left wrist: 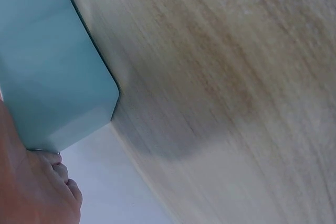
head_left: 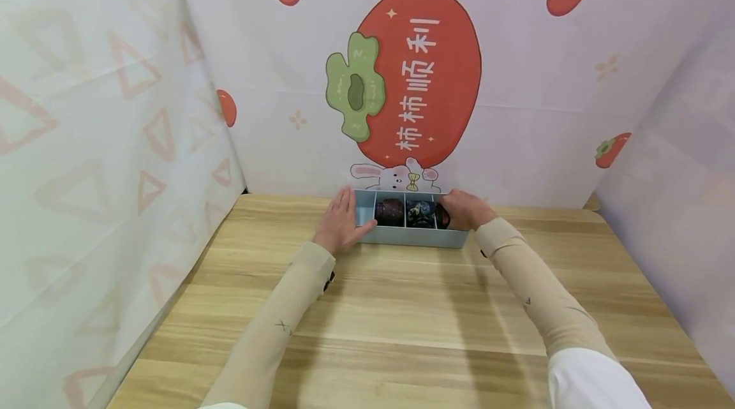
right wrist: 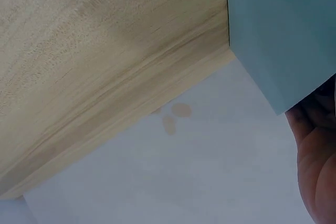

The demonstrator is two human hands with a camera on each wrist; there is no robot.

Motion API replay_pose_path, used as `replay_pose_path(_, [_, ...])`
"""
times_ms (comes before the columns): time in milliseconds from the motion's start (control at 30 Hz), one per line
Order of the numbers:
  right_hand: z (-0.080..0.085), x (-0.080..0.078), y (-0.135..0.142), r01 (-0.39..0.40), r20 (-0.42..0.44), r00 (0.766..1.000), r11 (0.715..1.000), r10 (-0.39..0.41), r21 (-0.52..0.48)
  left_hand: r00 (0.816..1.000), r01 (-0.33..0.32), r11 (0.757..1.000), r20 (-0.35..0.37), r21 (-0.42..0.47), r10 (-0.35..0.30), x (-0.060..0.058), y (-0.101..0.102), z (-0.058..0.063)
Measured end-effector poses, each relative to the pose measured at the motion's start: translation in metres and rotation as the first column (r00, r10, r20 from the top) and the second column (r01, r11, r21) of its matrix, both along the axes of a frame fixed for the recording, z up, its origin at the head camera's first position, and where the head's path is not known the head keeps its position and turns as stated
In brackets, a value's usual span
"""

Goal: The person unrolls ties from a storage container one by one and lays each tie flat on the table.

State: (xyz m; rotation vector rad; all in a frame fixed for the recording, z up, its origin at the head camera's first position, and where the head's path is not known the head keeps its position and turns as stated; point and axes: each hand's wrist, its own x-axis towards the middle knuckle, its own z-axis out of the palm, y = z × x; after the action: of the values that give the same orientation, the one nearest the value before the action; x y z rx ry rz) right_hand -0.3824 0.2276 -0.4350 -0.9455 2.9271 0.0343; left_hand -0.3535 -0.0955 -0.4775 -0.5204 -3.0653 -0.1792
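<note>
A long light-blue box [head_left: 410, 238], split by dividers into several compartments, stands at the back of the table. My left hand [head_left: 337, 223] rests against its left end, fingers straight, thumb lying over the front rim. In the left wrist view that hand [left wrist: 39, 190] touches the box's end. A dark maroon jar [head_left: 390, 212] lies in the second compartment from the left, a dark-blue patterned jar [head_left: 421, 212] in the third. Within the rightmost compartment my right hand [head_left: 465, 210] grips a dark jar [head_left: 441, 216], partly hidden by the hand. The right wrist view hides the fingertips behind the box wall.
The wooden table [head_left: 390, 319] extends in front of the box toward me. A printed cloth [head_left: 517, 141] hangs right behind the box, and more cloth [head_left: 115, 141] hangs along the left side. The box's leftmost compartment [head_left: 364, 208] shows its bare blue inside.
</note>
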Motion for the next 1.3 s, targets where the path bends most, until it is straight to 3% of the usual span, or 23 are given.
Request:
replay_pose_path(200, [0.005,0.004,0.0,-0.002,-0.004,1.0,1.0,0.002,0.003,1.0,-0.004,1.0,-0.022,0.023,0.004,0.008,0.002,0.007])
replay_pose_path(633, [0.02,0.011,-0.001,0.013,0.018,1.0,1.0,-0.013,0.012,1.0,-0.025,1.0,0.019,0.015,0.024,0.006,0.003,0.004])
replay_pose_path(933, [0.042,0.015,-0.002,0.055,0.043,0.998,0.998,-0.055,0.014,1.0,-0.021,1.0,-0.007,0.004,0.021,0.009,0.003,0.007])
replay_pose_path(1300, [0.082,0.027,0.003,0.057,-0.044,0.998,0.997,-0.055,0.051,0.999,-0.03,0.999,0.03,-0.018,0.031,0.007,0.003,0.007])
